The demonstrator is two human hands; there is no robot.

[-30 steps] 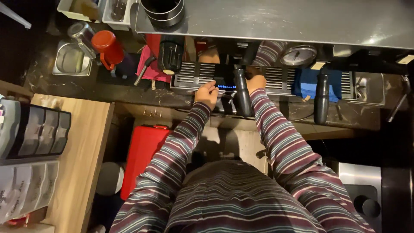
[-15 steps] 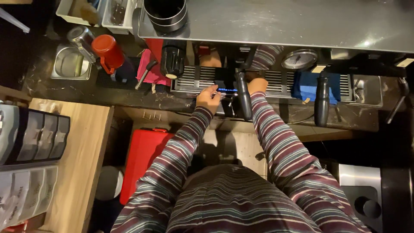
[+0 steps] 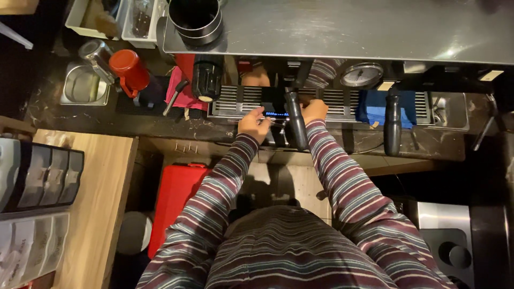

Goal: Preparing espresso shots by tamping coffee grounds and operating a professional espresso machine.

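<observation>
Wearer: striped long sleeves reach forward from the near edge of the view to the espresso machine (image 3: pixel 342 32) at the far side of the dark stone counter (image 3: pixel 134 128).
Left hand (image 3: pixel 254 122): at the near edge of the drip tray grille (image 3: pixel 235 99), fingers curled toward a small dark scale (image 3: pixel 276 104) with a lit blue display; whether it grips or only touches cannot be told.
Right hand (image 3: pixel 314 110): just beside the portafilter handle (image 3: pixel 296 120), on its right, fingers bent over the grille; a grasp cannot be confirmed.
Hands, relation: apart, one each side of the handle.
Portafilter handle, location: middle of the machine front, over the grille, its end overhanging the counter's near edge.
Long axis: runs near-to-far, slightly tilted; the free end points toward the wearer, the far end goes under the group head, hidden.
Handling advice: likely best to steady the scale flat on the grille with the left hand, keep the right clear of the handle's swing, and move the handle along a level arc.
Second handle (image 3: pixel 392 126): well to the right, same orientation, beside a blue cloth (image 3: pixel 375 107).
Left end of counter: red cup (image 3: pixel 128 69), pink cloth (image 3: pixel 182 93), small inset sink (image 3: pixel 85 85).
Far, machine top: black round vessel (image 3: pixel 195 18); pressure gauge (image 3: pixel 362 75) below the top's edge.
</observation>
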